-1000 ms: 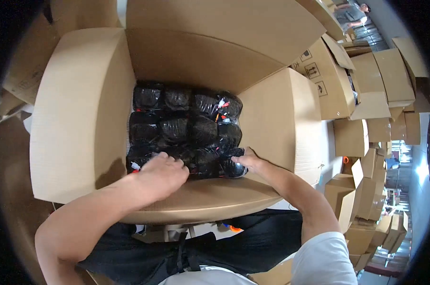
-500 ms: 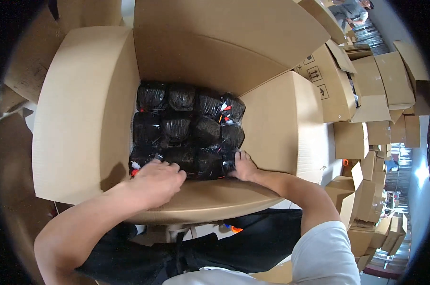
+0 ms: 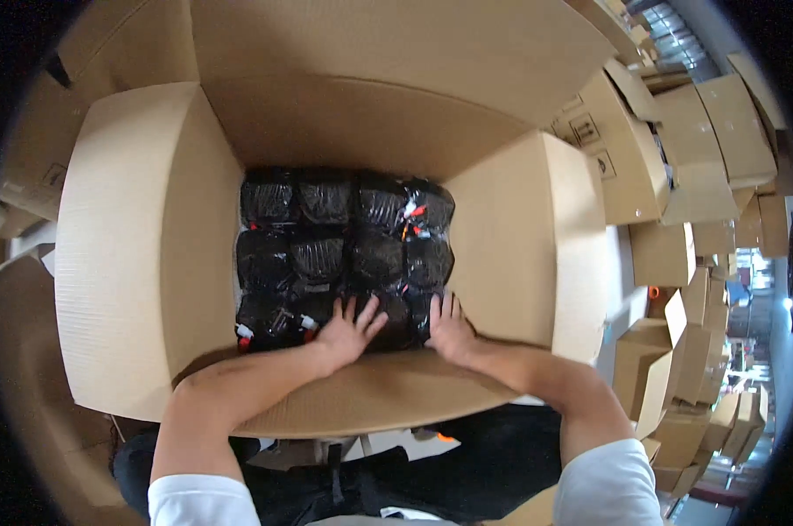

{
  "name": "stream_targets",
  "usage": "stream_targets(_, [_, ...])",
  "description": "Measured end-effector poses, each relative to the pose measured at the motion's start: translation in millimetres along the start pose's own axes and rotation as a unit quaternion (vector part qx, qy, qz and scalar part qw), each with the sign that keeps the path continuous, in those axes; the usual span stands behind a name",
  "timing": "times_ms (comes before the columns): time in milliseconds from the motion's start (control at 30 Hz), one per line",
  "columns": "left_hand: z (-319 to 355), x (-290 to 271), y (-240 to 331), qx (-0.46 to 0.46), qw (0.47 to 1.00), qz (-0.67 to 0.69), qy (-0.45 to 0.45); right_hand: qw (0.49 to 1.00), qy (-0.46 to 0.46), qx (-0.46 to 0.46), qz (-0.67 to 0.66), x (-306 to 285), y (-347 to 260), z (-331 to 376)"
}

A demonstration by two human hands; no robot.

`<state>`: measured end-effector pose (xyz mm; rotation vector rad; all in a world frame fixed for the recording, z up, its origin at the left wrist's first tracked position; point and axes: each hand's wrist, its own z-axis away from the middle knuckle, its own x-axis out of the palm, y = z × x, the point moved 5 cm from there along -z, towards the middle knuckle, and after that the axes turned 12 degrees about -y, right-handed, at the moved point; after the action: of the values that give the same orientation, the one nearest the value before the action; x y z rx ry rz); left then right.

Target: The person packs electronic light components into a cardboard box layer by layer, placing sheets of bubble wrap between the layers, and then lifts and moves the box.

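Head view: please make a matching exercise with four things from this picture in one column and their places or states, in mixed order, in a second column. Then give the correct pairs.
Column 1
1. left hand
2. right hand
3. black wrapped packs
4. open cardboard box

Column 2
A. flaps folded outward
B. flat on the near row, towards the left
C. in rows, filling the box
D. on the near row, at the box's right inner wall

Pairs: 1-B, 2-D, 3-C, 4-A
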<state>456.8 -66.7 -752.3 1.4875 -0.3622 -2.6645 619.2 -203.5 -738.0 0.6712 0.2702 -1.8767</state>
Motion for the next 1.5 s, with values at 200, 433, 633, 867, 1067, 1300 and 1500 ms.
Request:
stream_targets(200, [-3.4, 16.3, -13.4, -0.054, 0.997, -0.062, -0.009, 0.998, -0.040, 0.040, -0.036, -17.2, -11.1, -5.0])
stream_targets(433, [-5.9, -46.2, 1.2, 0.062, 0.998, 0.009, 0.017, 0.997, -0.056, 0.007, -0.045, -37.3, 7.3, -19.7])
stream_targets(633, [-44.2, -53.1, -1.2, 0.110, 0.991, 0.073, 0.013, 0.991, -0.095, 0.042, -0.079, -60.2, -3.6, -12.6])
stream_targets(867, [-95.5, -32.6, 15.8, 0.140, 0.982, 0.129, -0.006, 0.983, -0.151, 0.014, -0.100, -71.0, 7.2, 0.0])
stream_targets(1067, [-97.7, -18.4, 33.5, 0.260, 0.963, -0.020, -0.063, 0.977, -0.154, 0.002, -0.148, -66.2, 8.6, -13.3])
stream_targets(1300, [-72.9, -8.1, 17.0, 0.321, 0.946, 0.016, 0.034, 0.992, -0.108, 0.038, -0.050, -44.9, -11.7, -24.1])
stream_targets(1500, [-33.4, 1.0, -26.2, 0.183, 0.982, 0.019, 0.050, 0.999, -0.020, 0.021, 0.025, -28.5, -26.7, -12.2])
